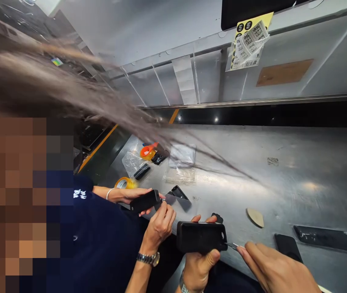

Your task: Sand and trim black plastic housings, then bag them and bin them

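Observation:
My left hand [199,266] is closed around a black phone case [197,238], its open inner side facing me and a round hole near its right end. My right hand [278,266] pinches a slim craft knife [232,245], whose tip meets the case's right end by a corner. Whether the blade is cutting cannot be made out. Just behind the case lies a small black piece [217,217], partly hidden. A flat black item [287,246] rests near my right hand, with a black strip in clear wrap [326,239] beyond it.
At my left, a co-worker's hands [161,221] work on another black case [145,201]. The metal table [237,162] holds yellow tape [125,183], an orange tape dispenser [148,152], clear bags [181,173] and a beige piece [255,217]. Blurred hair crosses the upper left.

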{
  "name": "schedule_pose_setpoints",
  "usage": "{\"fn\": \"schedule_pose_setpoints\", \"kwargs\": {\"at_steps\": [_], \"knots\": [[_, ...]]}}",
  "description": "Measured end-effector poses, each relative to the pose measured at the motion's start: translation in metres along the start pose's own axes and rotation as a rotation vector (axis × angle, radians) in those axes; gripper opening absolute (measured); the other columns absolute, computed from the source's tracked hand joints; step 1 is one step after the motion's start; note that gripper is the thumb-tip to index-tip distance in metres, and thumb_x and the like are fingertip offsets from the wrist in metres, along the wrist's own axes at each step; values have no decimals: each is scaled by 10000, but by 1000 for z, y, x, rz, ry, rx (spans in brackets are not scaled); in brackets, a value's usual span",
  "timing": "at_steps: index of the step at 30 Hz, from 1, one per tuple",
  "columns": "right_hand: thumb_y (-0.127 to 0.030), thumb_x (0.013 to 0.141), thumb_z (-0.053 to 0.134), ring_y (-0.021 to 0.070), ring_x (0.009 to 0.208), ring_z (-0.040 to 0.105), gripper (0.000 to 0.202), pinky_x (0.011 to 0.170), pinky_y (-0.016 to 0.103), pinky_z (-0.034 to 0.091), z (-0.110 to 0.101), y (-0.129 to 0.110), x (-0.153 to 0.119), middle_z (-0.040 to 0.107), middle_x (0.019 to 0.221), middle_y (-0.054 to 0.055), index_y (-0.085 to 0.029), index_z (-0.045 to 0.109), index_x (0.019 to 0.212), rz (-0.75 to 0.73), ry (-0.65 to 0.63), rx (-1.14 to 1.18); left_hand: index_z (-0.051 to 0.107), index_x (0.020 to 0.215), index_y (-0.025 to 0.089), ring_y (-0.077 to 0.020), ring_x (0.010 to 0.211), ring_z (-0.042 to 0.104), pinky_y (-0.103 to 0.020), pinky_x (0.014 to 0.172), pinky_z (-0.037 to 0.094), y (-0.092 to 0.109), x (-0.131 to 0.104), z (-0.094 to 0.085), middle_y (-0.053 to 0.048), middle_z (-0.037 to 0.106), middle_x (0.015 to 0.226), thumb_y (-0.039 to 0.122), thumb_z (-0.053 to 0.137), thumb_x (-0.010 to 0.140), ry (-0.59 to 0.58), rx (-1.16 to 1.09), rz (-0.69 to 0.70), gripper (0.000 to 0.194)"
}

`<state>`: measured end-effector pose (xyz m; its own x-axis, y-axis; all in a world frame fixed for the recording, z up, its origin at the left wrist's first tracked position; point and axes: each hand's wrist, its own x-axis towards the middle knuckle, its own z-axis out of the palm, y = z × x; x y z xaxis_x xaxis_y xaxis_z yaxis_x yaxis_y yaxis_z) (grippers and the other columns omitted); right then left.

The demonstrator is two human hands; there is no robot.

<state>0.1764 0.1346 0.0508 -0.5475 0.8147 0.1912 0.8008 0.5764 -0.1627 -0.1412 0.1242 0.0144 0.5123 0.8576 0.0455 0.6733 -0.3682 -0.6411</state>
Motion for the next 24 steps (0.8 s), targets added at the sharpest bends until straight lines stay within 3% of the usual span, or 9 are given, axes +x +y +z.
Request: {"fn": "schedule_pose_setpoints", "kwargs": {"at_steps": [3,7,10,13,16,20,24], "knots": [[-432,923,364,152,357,555,347,387,290,253,-1,-1,2,524,461,-61,-265,464,636,-16,-4,-12,585,977,40,-295,1027,608,-349,845,564,-2,2,-5,-151,618,948,89,445,844,-61,16,-6,200],[-448,915,378,153,343,553,344,381,286,247,2,0,5,546,459,-60,-263,478,642,5,-42,63,604,913,42,-268,1026,614,-357,857,568,-7,4,-8,-160,627,983,-75,426,787,-65,19,116,248],[-445,920,362,148,370,570,378,390,266,277,6,3,9,567,452,-56,-256,476,612,84,-189,238,617,811,70,-252,1008,621,-338,842,580,-11,6,-8,-140,628,973,-99,456,765,-69,76,208,238],[-467,934,281,137,446,568,440,452,235,365,6,4,14,569,494,-42,-243,441,590,195,-385,498,626,868,72,-246,1009,624,-315,830,587,-13,6,-9,-131,621,976,-90,474,764,-45,78,223,246],[-499,931,236,132,538,562,456,530,217,427,6,4,16,556,564,-27,-236,426,611,272,-466,696,632,914,71,-243,986,634,-299,819,591,-14,6,-8,-126,620,969,-48,516,772,-2,185,210,219],[-504,912,324,156,655,626,371,606,213,489,9,6,11,648,699,4,-245,554,779,338,-396,739,633,941,71,-253,952,644,-288,770,601,-16,5,-7,-112,616,912,25,592,768,77,343,179,184],[-457,891,424,194,766,683,268,631,224,517,12,8,3,720,874,41,-258,594,951,277,-250,659,636,914,80,-277,941,651,-284,731,604,-17,6,-5,-93,610,879,57,635,753,106,335,131,163]]}}
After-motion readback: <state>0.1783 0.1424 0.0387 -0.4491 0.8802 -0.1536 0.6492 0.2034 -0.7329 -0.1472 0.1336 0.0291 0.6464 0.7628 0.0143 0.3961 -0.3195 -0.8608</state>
